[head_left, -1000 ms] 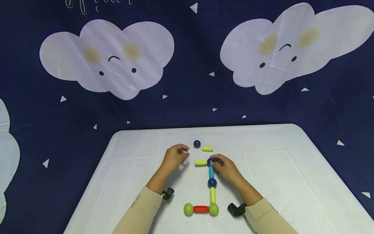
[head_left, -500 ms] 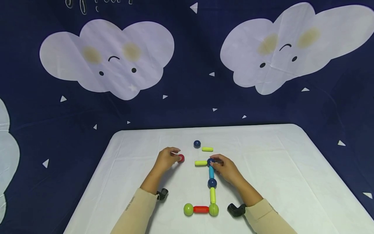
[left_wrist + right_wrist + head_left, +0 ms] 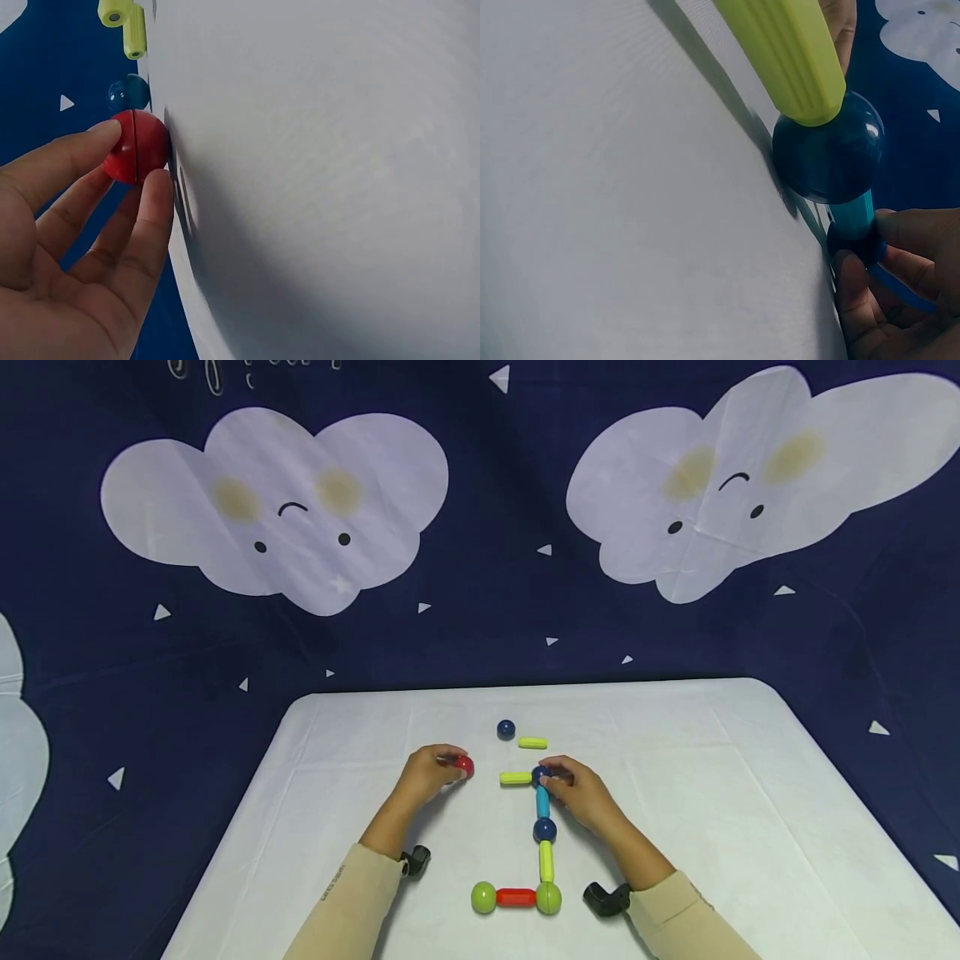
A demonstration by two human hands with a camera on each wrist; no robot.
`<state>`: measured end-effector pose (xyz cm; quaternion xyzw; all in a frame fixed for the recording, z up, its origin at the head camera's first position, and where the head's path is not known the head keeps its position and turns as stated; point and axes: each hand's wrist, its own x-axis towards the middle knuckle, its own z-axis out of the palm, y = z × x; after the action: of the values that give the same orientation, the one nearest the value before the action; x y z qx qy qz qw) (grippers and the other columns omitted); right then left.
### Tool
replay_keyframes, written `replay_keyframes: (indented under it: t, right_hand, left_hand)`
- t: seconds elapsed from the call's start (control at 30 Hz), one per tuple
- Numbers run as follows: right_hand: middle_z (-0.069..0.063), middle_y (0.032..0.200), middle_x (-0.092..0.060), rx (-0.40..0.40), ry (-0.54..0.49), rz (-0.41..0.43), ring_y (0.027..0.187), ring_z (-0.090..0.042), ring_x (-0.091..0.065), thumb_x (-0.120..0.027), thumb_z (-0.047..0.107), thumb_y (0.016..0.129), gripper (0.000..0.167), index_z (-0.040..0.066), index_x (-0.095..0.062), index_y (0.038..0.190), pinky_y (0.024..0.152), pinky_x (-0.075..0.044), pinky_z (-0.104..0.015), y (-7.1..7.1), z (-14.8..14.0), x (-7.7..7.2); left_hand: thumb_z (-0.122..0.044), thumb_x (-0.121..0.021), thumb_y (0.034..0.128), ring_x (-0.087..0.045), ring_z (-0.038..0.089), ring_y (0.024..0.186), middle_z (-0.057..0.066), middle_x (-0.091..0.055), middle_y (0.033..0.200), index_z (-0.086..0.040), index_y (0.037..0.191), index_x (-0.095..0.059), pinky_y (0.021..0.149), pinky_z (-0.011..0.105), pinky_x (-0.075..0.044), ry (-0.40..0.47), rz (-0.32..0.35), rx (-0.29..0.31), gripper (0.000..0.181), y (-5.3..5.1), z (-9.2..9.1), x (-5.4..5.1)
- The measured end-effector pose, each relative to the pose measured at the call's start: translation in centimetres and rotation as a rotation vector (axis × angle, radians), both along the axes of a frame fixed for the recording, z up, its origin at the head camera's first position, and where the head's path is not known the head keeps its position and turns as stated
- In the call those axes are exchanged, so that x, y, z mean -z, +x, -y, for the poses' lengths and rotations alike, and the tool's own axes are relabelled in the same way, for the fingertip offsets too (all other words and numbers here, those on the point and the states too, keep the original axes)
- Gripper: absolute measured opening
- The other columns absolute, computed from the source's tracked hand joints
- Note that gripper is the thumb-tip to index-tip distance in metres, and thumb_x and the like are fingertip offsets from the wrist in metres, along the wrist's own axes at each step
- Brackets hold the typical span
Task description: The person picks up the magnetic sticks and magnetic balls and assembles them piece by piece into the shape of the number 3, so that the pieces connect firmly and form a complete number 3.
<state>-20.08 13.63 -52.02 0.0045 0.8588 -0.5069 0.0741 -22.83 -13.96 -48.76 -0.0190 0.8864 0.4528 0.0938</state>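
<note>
My left hand pinches a red ball between thumb and fingers, left of a yellow-green rod. In the left wrist view the red ball is close to the white surface. My right hand holds a dark blue ball that joins this rod to a light blue rod. Below that, a second dark blue ball, another yellow-green rod, a green ball, a red rod and a green ball follow in an L.
On the white table, a loose dark blue ball and a yellow-green rod lie beyond the joined pieces. A dark blue cloth with white clouds hangs behind the table.
My left hand has moved a little left and toward me, and the red ball now shows in its fingers. My right hand has stayed on the same dark blue ball.
</note>
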Motion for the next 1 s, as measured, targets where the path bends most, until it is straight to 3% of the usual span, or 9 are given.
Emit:
replay_keyframes:
  t: [0.47, 1.0]
  right_hand:
    - [-0.011, 0.122, -0.069, 0.001, -0.001, -0.015, 0.084, -0.013, -0.062, -0.067, 0.018, 0.097, 0.032, 0.014, -0.065, 0.129, 0.068, -0.055, -0.026, 0.0, 0.1, 0.1]
    - [-0.009, 0.122, -0.069, 0.002, 0.008, -0.016, 0.084, -0.013, -0.062, -0.066, 0.020, 0.097, 0.032, 0.015, -0.065, 0.129, 0.069, -0.055, -0.027, 0.1, 0.1, 0.2]
  left_hand:
    - [-0.013, -0.082, 0.0816, -0.064, 0.019, 0.093, 0.004, -0.074, 0.104, -0.017, 0.107, -0.077, 0.077, 0.032, -0.050, 0.008, 0.003, 0.053, 0.026, 0.7, -0.5, 0.3]
    - [-0.013, -0.081, 0.0828, -0.063, 0.018, 0.090, 0.004, -0.073, 0.104, -0.015, 0.105, -0.076, 0.075, 0.031, -0.052, 0.011, 0.014, 0.130, 0.023, 1.2, -3.2, 0.1]
